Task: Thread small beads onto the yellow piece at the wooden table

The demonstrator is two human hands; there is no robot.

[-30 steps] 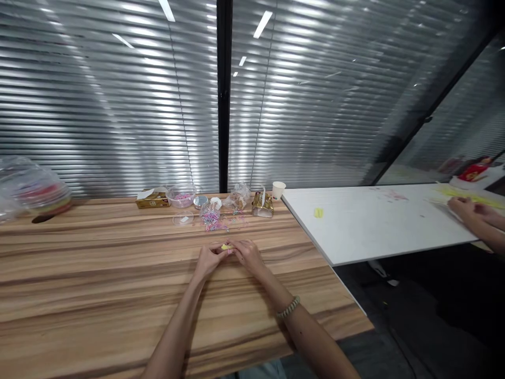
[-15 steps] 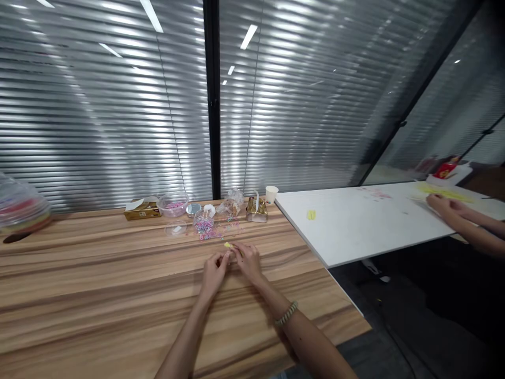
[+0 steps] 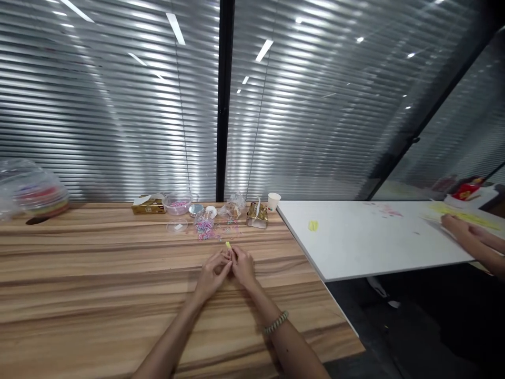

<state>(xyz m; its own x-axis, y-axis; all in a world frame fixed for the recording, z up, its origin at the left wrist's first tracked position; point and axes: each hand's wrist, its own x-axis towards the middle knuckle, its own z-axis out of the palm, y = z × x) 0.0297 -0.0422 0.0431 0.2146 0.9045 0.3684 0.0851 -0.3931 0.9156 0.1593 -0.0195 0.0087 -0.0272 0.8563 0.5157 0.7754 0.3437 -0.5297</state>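
Over the wooden table [image 3: 98,295], my left hand [image 3: 213,272] and my right hand [image 3: 242,267] meet with fingertips pinched close together. A small yellow piece [image 3: 228,245] sticks up from between the fingers, held by my right hand. My left fingers are closed right beneath it; what they pinch is too small to make out. Just beyond my hands lie scattered pink and coloured beads [image 3: 207,236], beside a clear tub of beads [image 3: 204,225] and a flat clear lid [image 3: 177,226].
At the back stand a gold tissue box [image 3: 149,205], a bowl of pink beads [image 3: 177,204], a crumpled plastic bag [image 3: 233,205], a gold pack [image 3: 257,216] and a paper cup [image 3: 273,200]. Another person's hands [image 3: 460,226] work over the white table [image 3: 355,247], where a yellow piece [image 3: 313,226] lies.
The view has shifted a little. The yellow piece, which lay tilted at my right fingertips, now points more upright, and my left fingers have come closer around its lower end.
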